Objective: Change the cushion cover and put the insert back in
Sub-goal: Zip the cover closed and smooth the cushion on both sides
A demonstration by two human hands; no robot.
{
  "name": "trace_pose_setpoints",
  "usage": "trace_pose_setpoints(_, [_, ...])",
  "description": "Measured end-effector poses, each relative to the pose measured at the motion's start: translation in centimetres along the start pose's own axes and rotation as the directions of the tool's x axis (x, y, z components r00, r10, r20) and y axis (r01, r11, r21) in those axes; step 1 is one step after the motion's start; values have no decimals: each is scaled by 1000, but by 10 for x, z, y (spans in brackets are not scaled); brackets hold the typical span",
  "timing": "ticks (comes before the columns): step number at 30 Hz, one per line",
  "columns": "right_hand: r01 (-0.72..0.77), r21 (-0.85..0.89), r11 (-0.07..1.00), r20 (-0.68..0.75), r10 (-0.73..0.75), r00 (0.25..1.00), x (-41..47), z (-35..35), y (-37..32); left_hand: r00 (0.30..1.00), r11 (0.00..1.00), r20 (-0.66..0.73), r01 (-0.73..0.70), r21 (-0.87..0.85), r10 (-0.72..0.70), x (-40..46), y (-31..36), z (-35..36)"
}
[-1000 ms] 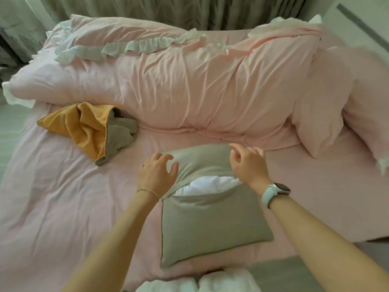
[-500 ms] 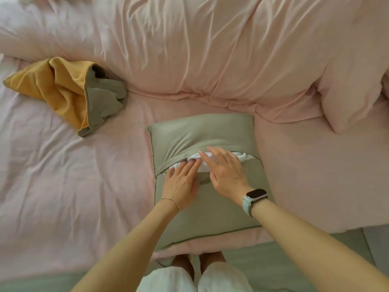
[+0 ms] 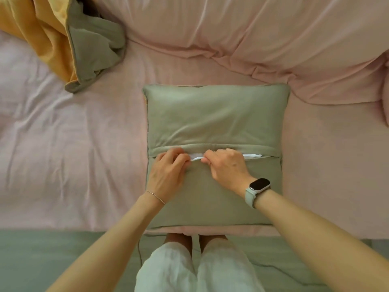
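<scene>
A sage-green cushion cover (image 3: 214,114) lies flat on the pink bed at the near edge, filled by its insert. A slit runs across the middle, and the white insert (image 3: 251,156) shows through it. My left hand (image 3: 168,171) pinches the lower edge of the slit at its left part. My right hand (image 3: 226,165) pinches the same edge just right of it, fingers curled at the opening. A narrow strip of white shows between my two hands.
A crumpled yellow and grey-green cover (image 3: 69,39) lies at the far left of the bed. A bunched pink duvet (image 3: 263,32) fills the far side. The pink sheet (image 3: 63,154) stretches left. Green floor (image 3: 52,256) and my legs are below the bed edge.
The view has tilted down over the cushion. My hands went from flat on the cover to pinching the slit's edge, and the gap showing the white insert has narrowed.
</scene>
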State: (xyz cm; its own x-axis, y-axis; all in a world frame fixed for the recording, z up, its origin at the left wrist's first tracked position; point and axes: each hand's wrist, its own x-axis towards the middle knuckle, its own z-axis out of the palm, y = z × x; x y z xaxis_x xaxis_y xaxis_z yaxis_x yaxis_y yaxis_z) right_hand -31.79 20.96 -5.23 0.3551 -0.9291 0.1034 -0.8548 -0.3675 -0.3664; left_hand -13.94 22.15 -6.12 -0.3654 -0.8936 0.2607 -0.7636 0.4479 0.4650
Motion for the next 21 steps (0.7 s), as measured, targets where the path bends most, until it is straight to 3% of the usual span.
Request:
trace_pose_setpoints(8, [-76, 100, 992, -62, 83, 995, -7, -11, 9, 994, 987, 37, 99, 126, -104, 29, -7, -5])
trace_pose_setpoints(11, [-231, 64, 971, -152, 239, 959, -22, -21, 14, 970, 951, -24, 243, 189, -242, 32, -14, -9])
trace_pose_setpoints(14, [-452, 50, 890, -243, 450, 859, -43, -34, 28, 938, 930, -1, 343, 130, -346, 19, -17, -11])
trace_pose_setpoints(17, [-564, 94, 821, -146, 572, 807, -58, -37, 42, 943, 944, 60, 329, -6, -328, 2, -22, -16])
trace_pose_setpoints(21, [-556, -127, 821, -28, 558, 830, -52, -33, 35, 953, 945, 43, 303, -124, -300, -12, -24, -24])
